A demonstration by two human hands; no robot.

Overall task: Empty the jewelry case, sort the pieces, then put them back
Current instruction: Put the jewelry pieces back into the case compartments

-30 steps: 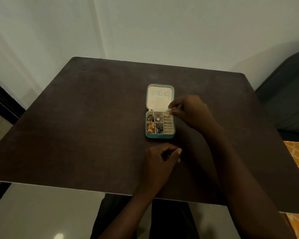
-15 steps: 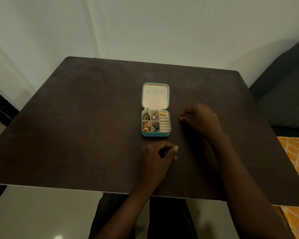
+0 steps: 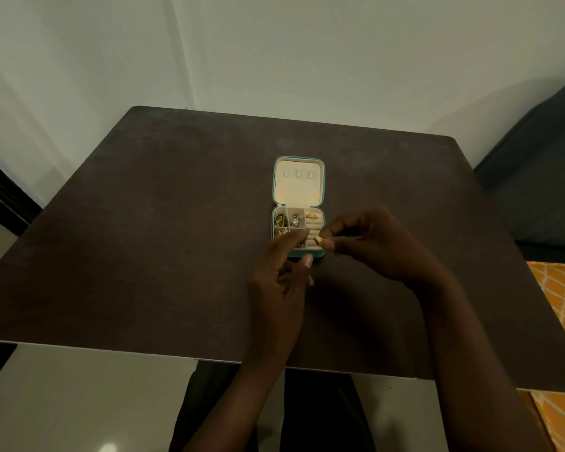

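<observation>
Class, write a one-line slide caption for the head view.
Right hand pinches a small gold piece over the open teal jewelry case, left hand alongside.

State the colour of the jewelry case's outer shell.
Teal, with a cream lining; the jewelry case shows only in the head view.

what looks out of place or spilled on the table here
Nothing stands out. The jewelry case lies open and square on the table, pieces in their compartments; the right hand pinches a small gold piece over it.
</observation>
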